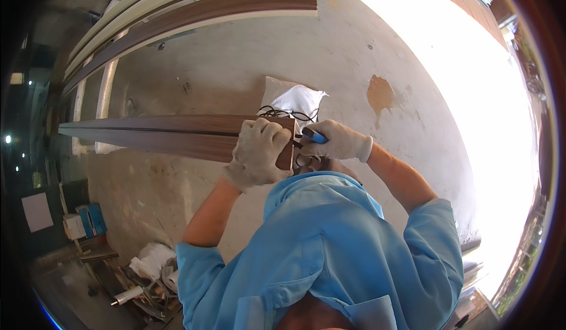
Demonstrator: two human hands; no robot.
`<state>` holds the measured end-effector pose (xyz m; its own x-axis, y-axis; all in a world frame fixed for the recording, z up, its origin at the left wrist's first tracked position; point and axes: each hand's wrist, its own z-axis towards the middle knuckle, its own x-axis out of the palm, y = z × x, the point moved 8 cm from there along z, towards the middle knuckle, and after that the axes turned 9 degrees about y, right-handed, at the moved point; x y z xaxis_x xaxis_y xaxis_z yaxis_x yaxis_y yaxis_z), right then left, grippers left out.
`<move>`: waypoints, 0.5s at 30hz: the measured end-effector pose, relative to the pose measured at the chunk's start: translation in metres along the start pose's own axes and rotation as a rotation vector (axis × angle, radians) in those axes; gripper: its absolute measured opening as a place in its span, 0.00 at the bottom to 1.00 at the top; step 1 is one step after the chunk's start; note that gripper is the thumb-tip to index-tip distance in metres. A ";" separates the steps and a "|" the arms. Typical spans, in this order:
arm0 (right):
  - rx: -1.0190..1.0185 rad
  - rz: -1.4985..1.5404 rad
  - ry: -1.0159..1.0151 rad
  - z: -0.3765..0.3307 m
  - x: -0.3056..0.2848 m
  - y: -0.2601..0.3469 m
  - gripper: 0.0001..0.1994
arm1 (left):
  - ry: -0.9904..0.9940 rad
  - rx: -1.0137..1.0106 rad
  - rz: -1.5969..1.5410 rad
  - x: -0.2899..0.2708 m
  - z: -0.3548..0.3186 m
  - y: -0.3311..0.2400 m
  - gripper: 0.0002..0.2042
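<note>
A long brown board (194, 144) with a wood-like face and a black line down its length stretches from the left to just in front of me. My left hand (259, 153), in a pale work glove, is closed over its near end. At that end face is my right hand (339, 141), also gloved, wrapped round a blue-handled tool (314, 135). The tool's working tip is too small and hidden to name its kind. Thin black cord or strip (283, 113) lies in loops just beyond the board's end, and part of it shows below the right hand.
A white sack (295, 97) lies on the concrete floor (236, 58) under the loops. More long brown and cream profiles (236, 2) rest on wrapped supports (106, 100) at the far left. White cloth or sheeting (154, 259) is heaped at the lower left. Bright light floods the right.
</note>
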<state>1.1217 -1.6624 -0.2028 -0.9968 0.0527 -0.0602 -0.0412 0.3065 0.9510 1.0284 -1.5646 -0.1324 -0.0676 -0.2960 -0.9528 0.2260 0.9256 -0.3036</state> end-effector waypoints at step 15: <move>-0.147 -0.141 -0.110 0.008 0.017 0.010 0.09 | 0.183 -0.112 0.086 -0.011 -0.005 -0.003 0.26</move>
<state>1.1053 -1.6504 -0.1966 -0.9673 0.1248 -0.2210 -0.1974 0.1770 0.9642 1.0238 -1.5626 -0.1207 -0.2304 -0.1769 -0.9569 0.1301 0.9689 -0.2105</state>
